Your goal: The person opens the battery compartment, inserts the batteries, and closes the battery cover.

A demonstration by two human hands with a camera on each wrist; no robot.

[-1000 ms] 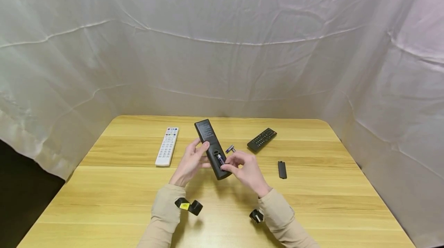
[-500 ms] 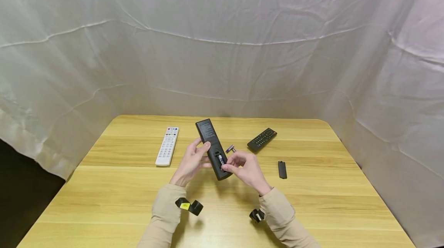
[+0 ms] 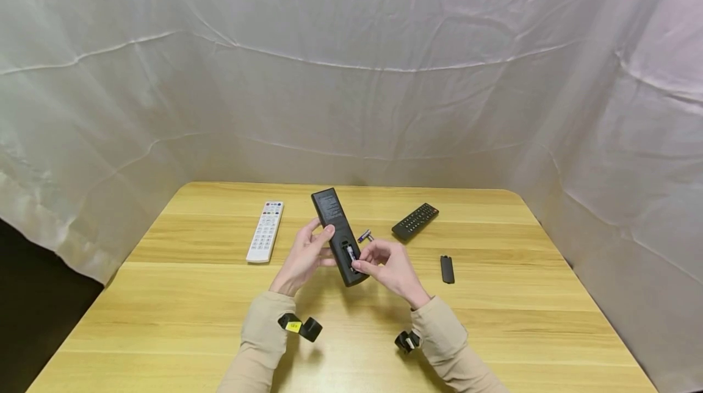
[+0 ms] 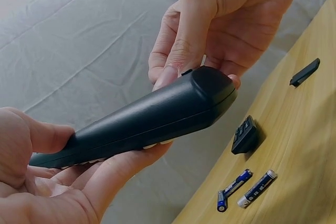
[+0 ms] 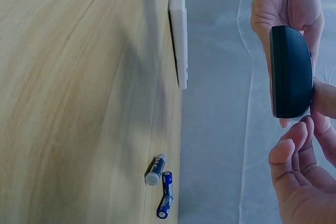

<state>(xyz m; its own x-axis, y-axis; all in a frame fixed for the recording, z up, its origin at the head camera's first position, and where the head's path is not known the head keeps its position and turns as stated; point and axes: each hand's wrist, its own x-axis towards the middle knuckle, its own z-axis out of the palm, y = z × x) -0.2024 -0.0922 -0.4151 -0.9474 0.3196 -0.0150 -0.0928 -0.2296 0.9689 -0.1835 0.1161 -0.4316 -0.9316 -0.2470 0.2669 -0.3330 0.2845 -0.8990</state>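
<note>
At frame centre, the left hand (image 3: 304,252) grips a remote (image 3: 332,213); the right hand (image 3: 392,268) pinches its battery (image 3: 350,252). Steady support and gentle fingertip pressure should work best.

The held remote (image 3: 334,213) is black, its battery (image 3: 350,251) dark and white; the loose batteries (image 4: 258,188) are blue and silver. The worktop (image 3: 511,320) shows yellow-tan wood grain, the 2 sleeves (image 3: 260,335) plain beige.
</note>
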